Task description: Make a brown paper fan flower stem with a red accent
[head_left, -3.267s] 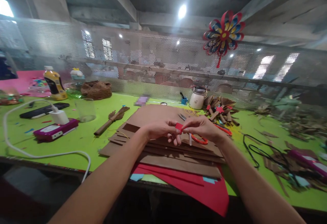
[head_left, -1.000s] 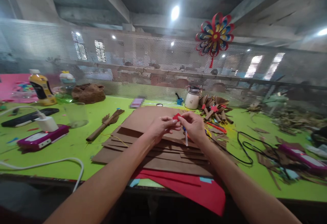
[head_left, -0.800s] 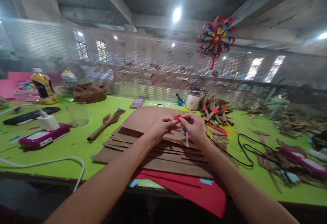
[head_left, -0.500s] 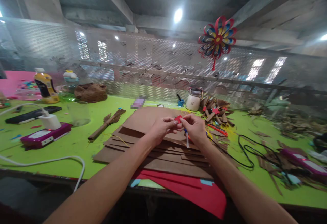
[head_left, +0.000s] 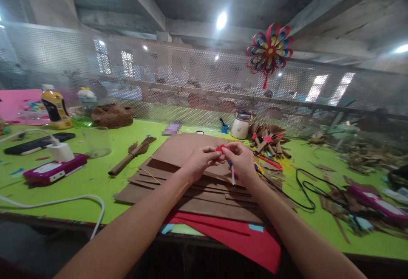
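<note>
Between the fingertips of both my hands is a small red paper piece (head_left: 221,147), its exact shape partly covered by fingers. My left hand (head_left: 204,159) pinches its left side, and my right hand (head_left: 239,158) grips its right side. Both hands hover above a stack of brown paper sheets (head_left: 178,147). Below my right hand, a glue gun's pale stick (head_left: 233,175) pokes out, the rest of that tool being mostly hidden. Red paper (head_left: 251,249) sticks out under the stack at the table's front edge.
Rolled brown paper bundles with red stars (head_left: 268,139) lie behind my right hand, near red-handled scissors (head_left: 270,162). A white jar (head_left: 240,127) stands at the back. Left are a rolled brown paper piece (head_left: 132,156), a plastic cup (head_left: 97,142) and a purple power strip (head_left: 55,169). A black cable (head_left: 306,206) loops at right.
The red paper piece has turned slightly between my fingers. Both hands stay in nearly the same place, and the view has shifted a little.
</note>
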Motion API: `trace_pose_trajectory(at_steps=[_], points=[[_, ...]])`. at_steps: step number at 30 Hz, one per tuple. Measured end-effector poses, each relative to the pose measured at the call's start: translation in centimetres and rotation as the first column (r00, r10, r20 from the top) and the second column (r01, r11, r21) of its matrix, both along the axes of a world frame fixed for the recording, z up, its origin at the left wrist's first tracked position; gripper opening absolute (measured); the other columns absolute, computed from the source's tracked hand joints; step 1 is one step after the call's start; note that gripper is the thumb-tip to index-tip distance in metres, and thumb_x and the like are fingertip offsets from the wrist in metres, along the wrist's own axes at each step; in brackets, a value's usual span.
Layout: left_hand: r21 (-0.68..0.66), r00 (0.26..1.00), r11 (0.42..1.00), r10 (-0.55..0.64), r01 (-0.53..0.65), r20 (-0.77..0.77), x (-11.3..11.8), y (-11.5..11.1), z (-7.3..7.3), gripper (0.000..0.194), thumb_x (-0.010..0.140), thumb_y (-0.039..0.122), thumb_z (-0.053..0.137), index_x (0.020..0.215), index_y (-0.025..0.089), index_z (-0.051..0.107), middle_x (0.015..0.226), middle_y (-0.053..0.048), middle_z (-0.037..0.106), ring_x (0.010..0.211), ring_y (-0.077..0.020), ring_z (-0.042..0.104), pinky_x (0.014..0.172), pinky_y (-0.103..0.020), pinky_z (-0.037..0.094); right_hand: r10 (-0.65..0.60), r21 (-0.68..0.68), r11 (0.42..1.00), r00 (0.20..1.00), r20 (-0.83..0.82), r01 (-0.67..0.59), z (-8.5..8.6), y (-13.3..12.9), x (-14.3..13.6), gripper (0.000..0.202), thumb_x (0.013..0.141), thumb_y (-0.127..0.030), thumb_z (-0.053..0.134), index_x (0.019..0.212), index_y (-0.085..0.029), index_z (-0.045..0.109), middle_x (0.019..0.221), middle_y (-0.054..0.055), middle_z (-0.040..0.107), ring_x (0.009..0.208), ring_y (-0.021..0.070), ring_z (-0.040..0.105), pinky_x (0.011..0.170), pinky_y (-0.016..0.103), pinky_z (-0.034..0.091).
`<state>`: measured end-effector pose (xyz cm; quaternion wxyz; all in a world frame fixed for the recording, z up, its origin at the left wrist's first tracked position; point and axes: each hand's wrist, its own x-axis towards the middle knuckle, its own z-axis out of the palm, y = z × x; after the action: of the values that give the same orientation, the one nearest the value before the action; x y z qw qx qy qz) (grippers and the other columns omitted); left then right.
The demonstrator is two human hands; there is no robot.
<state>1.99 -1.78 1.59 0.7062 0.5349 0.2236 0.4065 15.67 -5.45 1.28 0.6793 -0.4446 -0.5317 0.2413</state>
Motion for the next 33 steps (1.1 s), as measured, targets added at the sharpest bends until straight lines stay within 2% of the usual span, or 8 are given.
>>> trace_pose_trajectory(at_steps=[3,6,10,15,18,23,26,33], points=[[0.003,1.000,1.000,-0.011,0.011,-0.002,-0.11,0.10,0.04,0.023,0.063,0.024,0.072,0.072,0.011,0.056,0.070,-0.007,0.066,0.066,-0.0124,0.061,0.061,-0.023,0.043,0.150,-0.094,0.983,0.982,-0.114,-0.161,0.46,-0.29,0.46,0.035,0.063,-0.040,0.069,0.085,-0.016,0.057,0.064,0.000,0.062,0.051,0.0114,0.055,0.050,0.024,0.043],[0.017,0.999,1.000,-0.023,0.024,-0.025,-0.14,0.13,0.12,0.023,0.063,0.023,0.072,0.072,0.010,0.056,0.069,-0.007,0.066,0.065,-0.0121,0.061,0.062,-0.023,0.043,0.270,-0.184,0.941,0.959,-0.090,-0.283,0.67,-0.55,0.90,0.031,0.066,-0.044,0.065,0.073,-0.014,0.060,0.060,0.001,0.062,0.050,0.0100,0.053,0.049,0.023,0.040],[0.022,0.999,0.999,-0.039,0.040,-0.036,-0.09,0.11,0.09,0.024,0.061,0.023,0.074,0.071,0.010,0.056,0.066,-0.006,0.064,0.065,-0.0120,0.060,0.062,-0.023,0.043,0.228,-0.199,0.955,0.974,0.018,-0.220,0.69,-0.75,0.94,0.031,0.065,-0.044,0.066,0.058,-0.014,0.059,0.047,-0.002,0.055,0.042,0.0073,0.044,0.044,0.021,0.034],[0.016,0.986,0.993,-0.114,0.117,-0.119,-0.21,0.30,-0.28,0.031,0.065,0.038,0.069,0.072,0.010,0.058,0.068,-0.007,0.064,0.061,-0.0108,0.059,0.055,-0.021,0.039,0.181,-0.173,0.970,0.982,0.053,-0.169,0.54,-0.63,0.73,0.031,0.065,-0.046,0.064,0.061,-0.016,0.059,0.048,-0.003,0.053,0.042,0.0078,0.042,0.043,0.022,0.032],[0.052,0.985,0.992,-0.109,0.117,-0.133,-0.20,0.38,-0.34,0.033,0.065,0.041,0.068,0.070,0.010,0.058,0.067,-0.007,0.064,0.059,-0.0103,0.057,0.052,-0.020,0.037,0.177,-0.161,0.973,0.983,0.041,-0.168,0.41,-0.51,0.66,0.032,0.064,-0.047,0.065,0.060,-0.016,0.059,0.047,-0.003,0.053,0.043,0.0080,0.043,0.044,0.022,0.033],[0.190,0.986,0.981,0.003,0.030,-0.168,0.08,-0.06,0.09,0.033,0.065,0.042,0.067,0.064,0.011,0.056,0.062,-0.005,0.062,0.054,-0.0097,0.054,0.054,-0.023,0.038,0.237,-0.177,0.955,0.971,-0.023,-0.238,0.19,-0.33,0.76,0.032,0.063,-0.046,0.066,0.061,-0.015,0.059,0.049,-0.003,0.054,0.044,0.0079,0.044,0.046,0.022,0.035],[0.267,0.984,0.964,0.033,0.016,-0.178,0.15,-0.39,0.37,0.032,0.067,0.041,0.065,0.063,0.011,0.056,0.060,-0.004,0.061,0.052,-0.0088,0.051,0.054,-0.023,0.038,0.274,-0.191,0.939,0.958,-0.089,-0.286,0.09,-0.27,0.92,0.032,0.063,-0.045,0.066,0.062,-0.015,0.059,0.051,-0.002,0.055,0.045,0.0081,0.045,0.047,0.022,0.036],[0.288,0.984,0.957,0.061,-0.009,-0.169,0.09,-0.33,0.38,0.030,0.066,0.040,0.066,0.062,0.012,0.054,0.058,-0.003,0.060,0.051,-0.0083,0.049,0.055,-0.024,0.038,0.350,-0.255,0.887,0.920,-0.174,-0.385,0.05,-0.38,0.99,0.037,0.065,-0.049,0.064,0.068,-0.013,0.060,0.058,0.003,0.059,0.049,0.0093,0.049,0.047,0.022,0.039]])
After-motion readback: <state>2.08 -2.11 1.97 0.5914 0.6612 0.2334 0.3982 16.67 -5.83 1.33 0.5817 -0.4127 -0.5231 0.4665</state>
